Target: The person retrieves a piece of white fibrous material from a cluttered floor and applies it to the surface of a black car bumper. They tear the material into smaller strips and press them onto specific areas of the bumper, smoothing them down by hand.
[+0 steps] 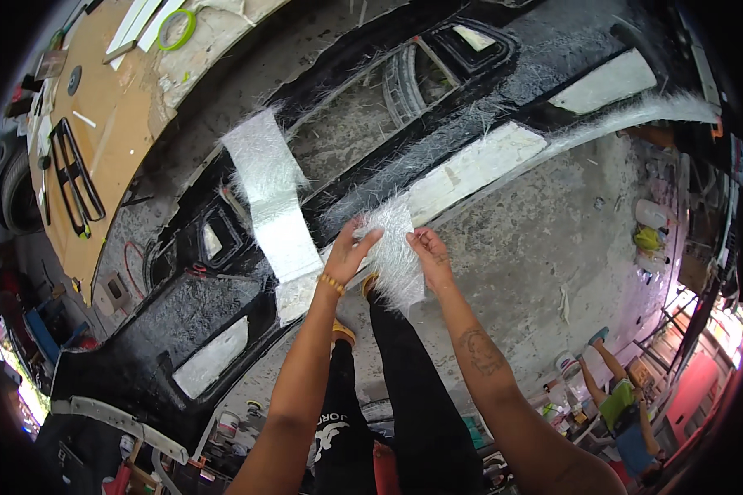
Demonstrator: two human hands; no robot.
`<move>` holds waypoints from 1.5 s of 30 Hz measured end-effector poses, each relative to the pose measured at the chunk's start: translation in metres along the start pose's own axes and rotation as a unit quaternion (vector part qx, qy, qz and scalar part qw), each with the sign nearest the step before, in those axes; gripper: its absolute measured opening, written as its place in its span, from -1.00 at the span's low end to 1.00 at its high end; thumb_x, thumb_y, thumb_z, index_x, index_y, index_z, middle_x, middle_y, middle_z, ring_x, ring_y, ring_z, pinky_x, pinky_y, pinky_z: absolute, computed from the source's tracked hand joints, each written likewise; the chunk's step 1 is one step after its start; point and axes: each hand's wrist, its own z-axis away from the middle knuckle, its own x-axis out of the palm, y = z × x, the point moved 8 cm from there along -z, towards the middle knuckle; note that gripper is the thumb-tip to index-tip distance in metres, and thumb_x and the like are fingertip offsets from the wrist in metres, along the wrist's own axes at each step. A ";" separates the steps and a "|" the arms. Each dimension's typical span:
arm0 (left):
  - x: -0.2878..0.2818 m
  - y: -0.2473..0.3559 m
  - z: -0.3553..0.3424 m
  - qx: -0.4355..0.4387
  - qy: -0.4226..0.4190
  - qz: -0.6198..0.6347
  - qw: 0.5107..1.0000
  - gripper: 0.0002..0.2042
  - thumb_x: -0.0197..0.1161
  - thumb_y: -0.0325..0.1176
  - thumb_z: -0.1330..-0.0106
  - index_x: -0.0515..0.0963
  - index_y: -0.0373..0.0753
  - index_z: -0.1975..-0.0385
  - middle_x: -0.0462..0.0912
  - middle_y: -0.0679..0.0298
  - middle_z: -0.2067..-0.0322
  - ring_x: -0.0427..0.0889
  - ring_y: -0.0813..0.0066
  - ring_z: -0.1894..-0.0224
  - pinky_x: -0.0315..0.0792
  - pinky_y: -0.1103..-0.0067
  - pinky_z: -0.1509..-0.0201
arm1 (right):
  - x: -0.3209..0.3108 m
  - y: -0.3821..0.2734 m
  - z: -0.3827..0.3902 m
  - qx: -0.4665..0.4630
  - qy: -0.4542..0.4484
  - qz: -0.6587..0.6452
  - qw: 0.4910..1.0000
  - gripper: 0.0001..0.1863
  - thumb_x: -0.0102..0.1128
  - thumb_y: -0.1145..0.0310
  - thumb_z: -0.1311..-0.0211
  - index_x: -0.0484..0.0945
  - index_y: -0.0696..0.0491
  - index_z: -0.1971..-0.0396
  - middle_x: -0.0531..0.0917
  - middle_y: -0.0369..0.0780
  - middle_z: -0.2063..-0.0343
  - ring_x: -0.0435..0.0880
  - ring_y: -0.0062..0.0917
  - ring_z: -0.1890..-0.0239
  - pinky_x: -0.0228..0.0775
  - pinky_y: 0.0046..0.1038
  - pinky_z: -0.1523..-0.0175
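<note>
A piece of white fiberglass mat with frayed edges hangs between my two hands. My left hand pinches its left edge, and my right hand grips the right edge with thumb and fingers. Below and beyond it lies a long black car bumper mold, its surface covered in glass strands. A longer fiberglass strip is draped across the mold, left of my hands. Red-handled scissors rest on the mold's left part.
A brown board at the upper left carries a green tape roll and a black frame-shaped part. Concrete floor lies to the right. Another person is at the lower right, among buckets and clutter.
</note>
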 end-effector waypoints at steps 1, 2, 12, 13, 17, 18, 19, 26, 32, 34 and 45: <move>0.002 0.022 -0.009 0.023 -0.005 -0.052 0.998 -0.47 0.31 -0.02 -0.27 0.49 -0.44 0.04 0.62 -0.07 0.19 0.62 0.21 0.10 0.45 0.50 0.00 | 0.007 -0.006 0.003 0.003 -0.011 0.002 1.000 -0.83 0.25 0.30 -0.32 0.50 0.06 0.23 0.51 -0.45 0.43 0.38 -0.78 0.32 0.20 -0.67 0.17; 0.005 0.041 -0.015 0.047 -0.013 -0.101 0.994 -0.53 0.27 -0.05 -0.31 0.53 -0.43 0.14 0.63 -0.09 0.28 0.63 0.19 0.15 0.44 0.50 0.03 | 0.012 -0.012 0.006 0.005 -0.019 0.005 1.000 -0.81 0.24 0.28 -0.33 0.50 0.06 0.23 0.51 -0.46 0.41 0.38 -0.77 0.32 0.19 -0.66 0.16; -0.005 0.079 0.008 0.196 -0.040 -0.164 0.966 -0.84 0.06 -0.38 -0.35 0.42 -0.36 0.36 0.49 -0.17 0.59 0.52 -0.23 0.44 0.36 0.12 0.35 | 0.089 -0.134 0.015 -0.198 0.020 0.320 0.926 -0.47 0.17 0.07 -0.34 0.46 0.21 0.68 0.27 -0.28 0.80 0.22 -0.67 0.65 0.17 -0.42 0.52; -0.009 0.074 0.013 0.193 -0.025 -0.172 0.966 -0.88 0.05 -0.41 -0.34 0.42 -0.35 0.33 0.49 -0.17 0.58 0.52 -0.24 0.42 0.37 0.10 0.35 | 0.094 -0.131 0.016 -0.200 0.021 0.314 0.928 -0.47 0.19 0.09 -0.33 0.44 0.21 0.70 0.26 -0.28 0.80 0.21 -0.67 0.64 0.14 -0.41 0.53; -0.023 0.054 0.046 0.155 0.062 -0.151 0.974 -0.93 0.02 -0.48 -0.32 0.41 -0.34 0.32 0.50 -0.19 0.57 0.53 -0.24 0.42 0.36 0.11 0.37 | 0.103 -0.090 0.014 -0.207 0.036 0.281 0.936 -0.44 0.25 0.13 -0.27 0.35 0.21 0.78 0.25 -0.29 0.81 0.18 -0.68 0.65 0.07 -0.37 0.56; -0.029 0.049 0.055 0.143 0.081 -0.137 0.977 -0.93 0.02 -0.48 -0.32 0.41 -0.34 0.33 0.50 -0.20 0.56 0.53 -0.24 0.42 0.37 0.12 0.38 | 0.106 -0.079 0.014 -0.208 0.039 0.270 0.939 -0.43 0.27 0.14 -0.26 0.33 0.21 0.80 0.25 -0.29 0.81 0.17 -0.68 0.65 0.05 -0.37 0.56; -0.035 0.047 0.064 0.128 0.099 -0.123 0.979 -0.93 0.02 -0.49 -0.32 0.41 -0.34 0.33 0.50 -0.21 0.55 0.54 -0.24 0.42 0.37 0.12 0.39 | 0.109 -0.070 0.015 -0.199 0.052 0.272 0.940 -0.42 0.29 0.14 -0.25 0.32 0.21 0.81 0.24 -0.29 0.82 0.16 -0.68 0.66 0.04 -0.37 0.57; -0.063 0.007 0.112 0.094 0.215 -0.045 0.971 -0.86 0.00 -0.44 -0.42 0.41 -0.37 0.37 0.43 -0.16 0.68 0.49 -0.16 0.60 0.27 0.22 0.56 | 0.131 -0.022 0.024 -0.150 0.092 0.292 0.940 -0.34 0.41 0.05 -0.14 0.26 0.11 0.91 0.24 -0.39 0.85 0.13 -0.69 0.69 0.04 -0.41 0.59; -0.104 -0.003 0.139 0.022 0.322 -0.053 0.945 -0.82 0.02 -0.44 -0.44 0.40 -0.39 0.42 0.40 -0.06 0.71 0.39 0.12 0.71 0.26 0.34 0.59 | 0.070 -0.002 -0.005 -0.202 0.266 0.347 0.876 -0.32 0.41 -0.05 -0.09 0.33 0.18 0.88 0.39 -0.19 0.83 0.21 -0.51 0.67 0.20 -0.25 0.47; -0.139 -0.011 0.147 0.002 0.352 -0.063 0.934 -0.77 0.00 -0.41 -0.47 0.39 -0.39 0.45 0.39 -0.01 0.72 0.33 0.24 0.70 0.27 0.37 0.59 | 0.002 -0.003 -0.030 -0.062 0.241 0.342 0.906 -0.32 0.39 -0.14 -0.07 0.44 0.25 0.73 0.53 -0.04 0.66 0.36 -0.39 0.58 0.32 -0.19 0.34; -0.110 -0.045 0.019 0.005 0.195 0.042 0.980 -0.57 0.03 -0.15 -0.47 0.37 -0.37 0.58 0.24 0.33 0.70 0.17 0.54 0.56 0.12 0.46 0.47 | -0.008 -0.009 -0.027 0.107 0.142 0.077 0.981 -0.45 0.28 -0.10 -0.22 0.54 0.18 0.27 0.58 -0.26 0.32 0.53 -0.58 0.32 0.41 -0.48 0.14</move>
